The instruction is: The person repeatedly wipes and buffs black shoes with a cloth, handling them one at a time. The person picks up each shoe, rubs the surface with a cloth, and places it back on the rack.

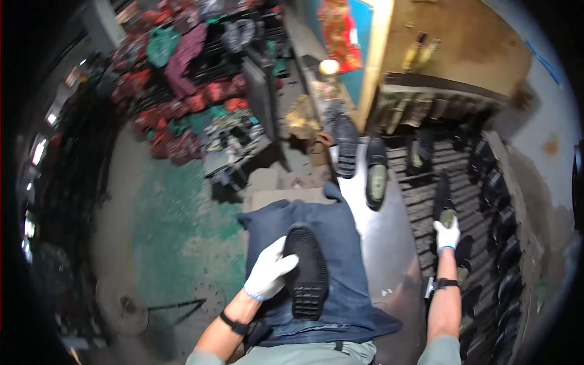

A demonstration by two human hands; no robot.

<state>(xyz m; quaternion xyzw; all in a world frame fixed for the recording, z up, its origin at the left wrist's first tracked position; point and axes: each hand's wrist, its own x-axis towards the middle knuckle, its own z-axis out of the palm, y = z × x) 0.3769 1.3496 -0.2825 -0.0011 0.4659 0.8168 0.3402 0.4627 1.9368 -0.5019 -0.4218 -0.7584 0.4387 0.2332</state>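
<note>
In my left hand [272, 269], which wears a white glove, is a black shoe sole [306, 272] with its treaded side up. It is held by its left edge above the dark blue cloth [340, 243] over my lap; whether an upper is attached beneath I cannot tell. Out to the right, my gloved right hand [448, 233] is closed on the heel end of a dark shoe [444, 194] with a green insole, at the slatted rack. On the metal bench [389, 243] between them lie another dark shoe [376, 182] with a green insole and a black treaded sole [347, 146].
More dark shoes [506, 228] line the slatted rack [420, 210] on the right. Red and green plastic bags [182, 97] are piled at the far left. A glowing lamp [328, 67] stands beyond the bench. A round-based metal stand [210, 297] is on the green floor [176, 213].
</note>
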